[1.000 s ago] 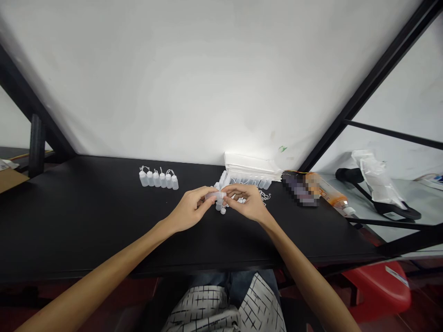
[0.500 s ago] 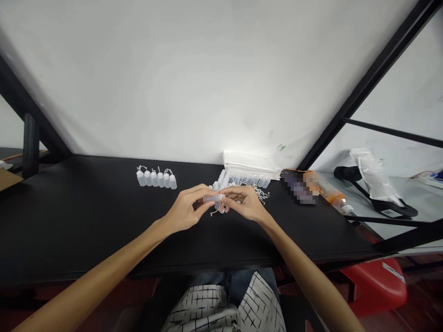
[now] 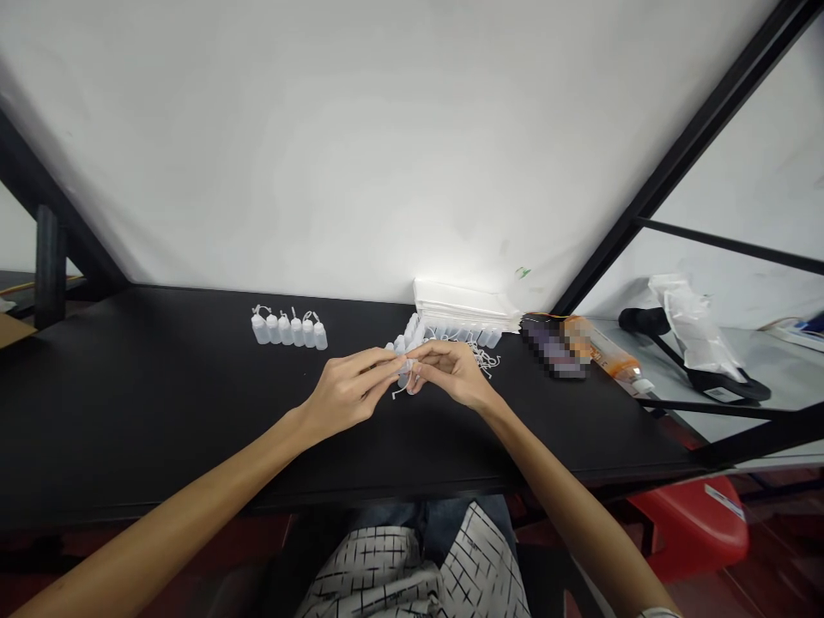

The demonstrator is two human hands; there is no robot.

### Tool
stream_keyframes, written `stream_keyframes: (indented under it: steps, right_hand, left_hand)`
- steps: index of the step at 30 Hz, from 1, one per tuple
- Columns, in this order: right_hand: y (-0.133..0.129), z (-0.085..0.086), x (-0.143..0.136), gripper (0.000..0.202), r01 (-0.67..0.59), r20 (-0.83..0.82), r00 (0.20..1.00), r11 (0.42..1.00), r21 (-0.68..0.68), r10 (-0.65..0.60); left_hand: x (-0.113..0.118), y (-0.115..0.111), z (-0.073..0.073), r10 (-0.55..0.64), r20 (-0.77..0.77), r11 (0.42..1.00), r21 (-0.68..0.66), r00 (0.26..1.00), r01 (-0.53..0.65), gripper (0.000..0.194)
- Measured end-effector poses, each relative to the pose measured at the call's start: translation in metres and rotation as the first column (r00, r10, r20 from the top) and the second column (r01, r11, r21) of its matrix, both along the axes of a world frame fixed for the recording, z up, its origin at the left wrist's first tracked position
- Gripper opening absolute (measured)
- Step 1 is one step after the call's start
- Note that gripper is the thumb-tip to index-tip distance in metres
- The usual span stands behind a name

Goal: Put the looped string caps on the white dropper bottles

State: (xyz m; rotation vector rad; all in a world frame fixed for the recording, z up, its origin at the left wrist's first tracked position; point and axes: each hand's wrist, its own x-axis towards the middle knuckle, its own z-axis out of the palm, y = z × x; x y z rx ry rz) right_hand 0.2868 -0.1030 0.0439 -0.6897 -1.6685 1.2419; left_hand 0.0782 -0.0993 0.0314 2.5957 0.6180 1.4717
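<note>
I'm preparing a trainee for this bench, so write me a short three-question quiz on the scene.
1. How many small bottles stand in the row at picture left?
2. True or false: the left hand and right hand are close together.
3. Where is the white stack? A) under the left hand; B) beside the wall; C) left of the row.

Key: 1. Six. 2. True. 3. B.

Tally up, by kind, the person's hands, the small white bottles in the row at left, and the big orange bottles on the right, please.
Left hand and right hand: 2
Small white bottles in the left row: 6
Big orange bottle: 1
Total: 9
Left out: bottles by the hands, which overlap too much to count.
</note>
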Motion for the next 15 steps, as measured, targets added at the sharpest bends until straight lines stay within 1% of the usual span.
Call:
stream_keyframes:
  steps: [2,4,5,6,8,9,10,11,12,15]
  right_hand:
    - [0.0,0.001,0.001,0.031,-0.001,-0.012,1.0,1.0,0.002,0.001]
    - [0.001,0.003,0.002,0.029,0.01,-0.018,1.0,1.0,0.023,-0.01]
    - [0.001,0.003,0.003,0.028,0.017,-0.019,1.0,0.999,0.037,-0.016]
    - [0.001,0.004,0.003,0.027,0.026,-0.02,0.999,0.998,0.049,-0.025]
    - [0.001,0.005,0.003,0.024,0.043,-0.02,0.999,0.997,0.069,-0.042]
    - [0.001,0.006,0.003,0.024,0.053,-0.018,0.998,0.996,0.076,-0.052]
    - [0.001,0.006,0.003,0.024,0.062,-0.012,0.998,0.995,0.081,-0.062]
    - [0.001,0.005,0.003,0.024,0.067,-0.002,0.998,0.995,0.08,-0.068]
    - [0.001,0.005,0.002,0.025,0.067,0.007,0.998,0.995,0.075,-0.068]
    - [0.001,0.003,0.001,0.03,0.03,0.013,0.999,0.998,0.054,-0.031]
  left_hand:
    - [0.003,-0.002,0.002,-0.03,0.071,0.998,-0.058,0.997,0.034,0.024]
    - [0.005,-0.004,0.006,-0.054,0.135,0.976,-0.201,0.989,0.08,0.022]
    - [0.005,-0.004,0.007,-0.052,0.157,0.951,-0.293,0.986,0.097,0.022]
    - [0.006,-0.005,0.009,-0.041,0.17,0.914,-0.391,0.985,0.106,0.024]
    - [0.006,-0.005,0.012,-0.023,0.183,0.812,-0.569,0.983,0.126,0.03]
    - [0.006,-0.005,0.012,-0.024,0.193,0.762,-0.632,0.981,0.143,0.033]
    - [0.005,-0.005,0.013,-0.032,0.206,0.722,-0.672,0.978,0.165,0.035]
    - [0.005,-0.004,0.013,-0.047,0.224,0.699,-0.689,0.974,0.192,0.035]
    - [0.004,-0.004,0.013,-0.065,0.245,0.691,-0.688,0.967,0.221,0.034]
    - [0.003,-0.002,0.013,-0.109,0.302,0.696,-0.657,0.947,0.29,0.03]
